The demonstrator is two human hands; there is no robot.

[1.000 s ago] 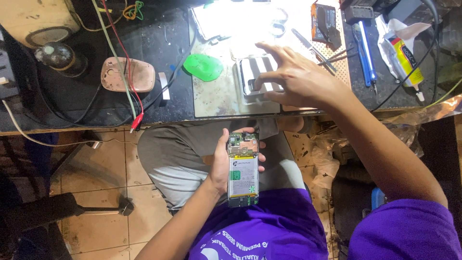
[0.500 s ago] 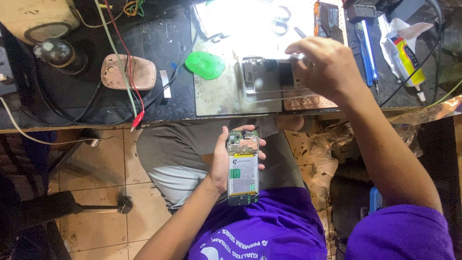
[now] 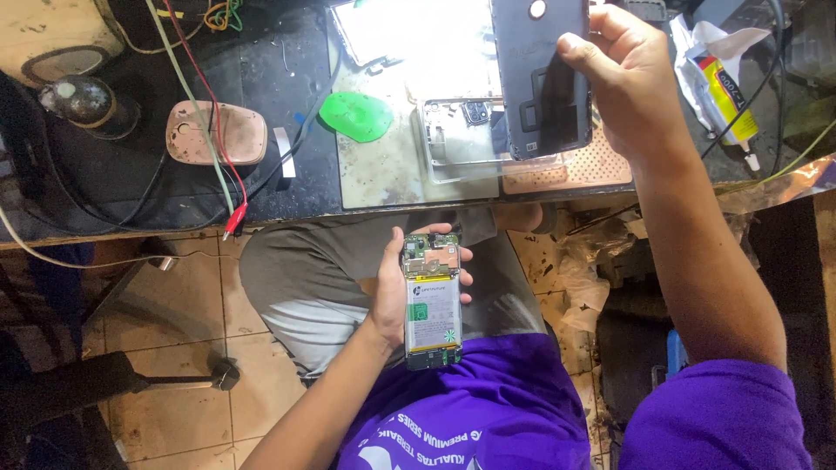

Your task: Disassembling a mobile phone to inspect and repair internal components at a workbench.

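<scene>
Blown-out glare on the bench mat, dim floor, dark corners, sharp focus.

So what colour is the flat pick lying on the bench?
Bright green pick, clearest in the head view.

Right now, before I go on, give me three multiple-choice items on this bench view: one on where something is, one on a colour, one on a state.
1. Where is the opened phone with its battery showing?
A. flat on the work mat
B. in the left hand, over the lap
C. on the floor tiles

2. What colour is the flat pick lying on the bench?
A. green
B. red
C. white

3. How is the dark back cover placed?
A. pressed onto the opened phone
B. lying flat on the bench
C. lifted in the right hand above the bench

Answers:
1 B, the left hand's fingers wrap the phone below the bench edge.
2 A, it is bright green against the dark bench top.
3 C, the right hand grips its edge and it stands clear of the clear frame beneath.
</scene>
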